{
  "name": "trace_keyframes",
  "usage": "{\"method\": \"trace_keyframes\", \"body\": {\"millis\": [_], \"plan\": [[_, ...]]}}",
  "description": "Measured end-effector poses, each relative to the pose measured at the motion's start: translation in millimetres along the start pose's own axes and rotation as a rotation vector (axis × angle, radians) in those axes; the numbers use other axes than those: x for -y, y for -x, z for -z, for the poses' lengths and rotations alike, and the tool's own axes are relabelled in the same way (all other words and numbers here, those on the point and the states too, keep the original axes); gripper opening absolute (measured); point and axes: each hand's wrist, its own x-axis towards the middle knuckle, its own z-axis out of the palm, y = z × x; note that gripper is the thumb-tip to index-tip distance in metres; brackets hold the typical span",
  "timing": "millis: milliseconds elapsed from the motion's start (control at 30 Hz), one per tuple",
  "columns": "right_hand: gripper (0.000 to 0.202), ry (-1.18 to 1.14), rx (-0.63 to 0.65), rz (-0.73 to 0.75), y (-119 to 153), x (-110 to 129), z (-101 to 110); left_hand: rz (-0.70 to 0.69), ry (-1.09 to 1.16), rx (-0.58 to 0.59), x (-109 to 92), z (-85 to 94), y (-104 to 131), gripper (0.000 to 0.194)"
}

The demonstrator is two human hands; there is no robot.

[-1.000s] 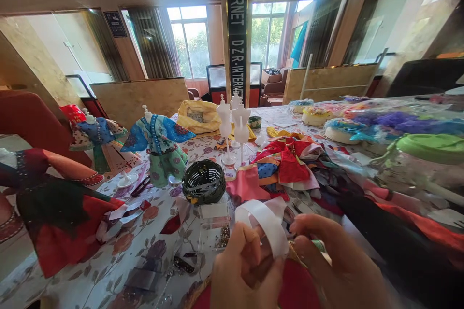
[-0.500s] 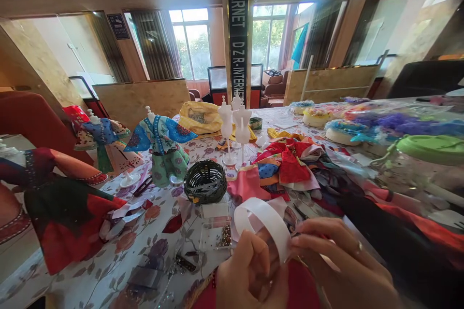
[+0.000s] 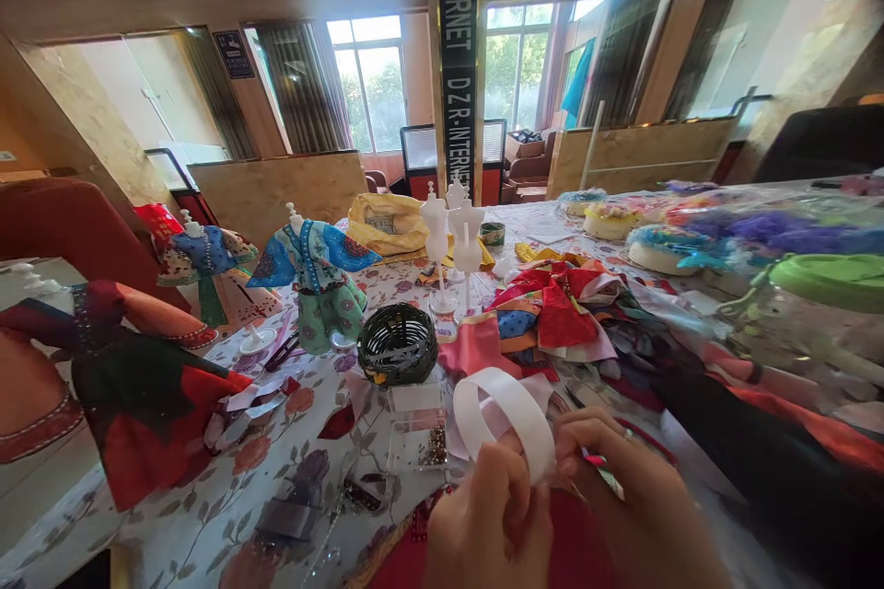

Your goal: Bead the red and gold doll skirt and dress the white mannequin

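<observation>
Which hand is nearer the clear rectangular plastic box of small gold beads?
Left. The left hand sits right of the clear box, lower in view; the right hand is farther right, beyond the left.
</observation>
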Motion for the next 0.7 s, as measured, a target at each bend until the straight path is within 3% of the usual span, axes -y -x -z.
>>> {"method": "trace_keyframes", "body": {"millis": [67,167,267,467,567,700], "plan": [[0.017,-0.039,0.037,-0.033,0.3,0.2,-2.3,-0.093,-0.075,0.024,3.7,2.3,-2.3,0.022],[0.017,0.012,-0.036,0.015,4.1,-4.3,-4.9,-0.159,-0.133,0.080,10.6,4.2,-4.7,0.019],[0.013,0.119,-0.115,0.123,9.4,-10.4,-5.4,-0.168,-0.178,0.107,15.4,4.9,-5.5,0.020],[0.010,0.210,-0.061,0.298,14.9,-11.9,-1.5,-0.180,-0.272,0.173,15.2,9.5,-7.9,0.024],[0.010,0.187,-0.071,0.217,15.0,-6.8,-1.3,-0.169,-0.245,0.206,15.1,10.7,-8.8,0.020],[0.009,0.133,-0.092,-0.026,12.5,0.3,-3.4,-0.074,-0.102,0.257,13.1,10.5,-10.2,0.020]]}}
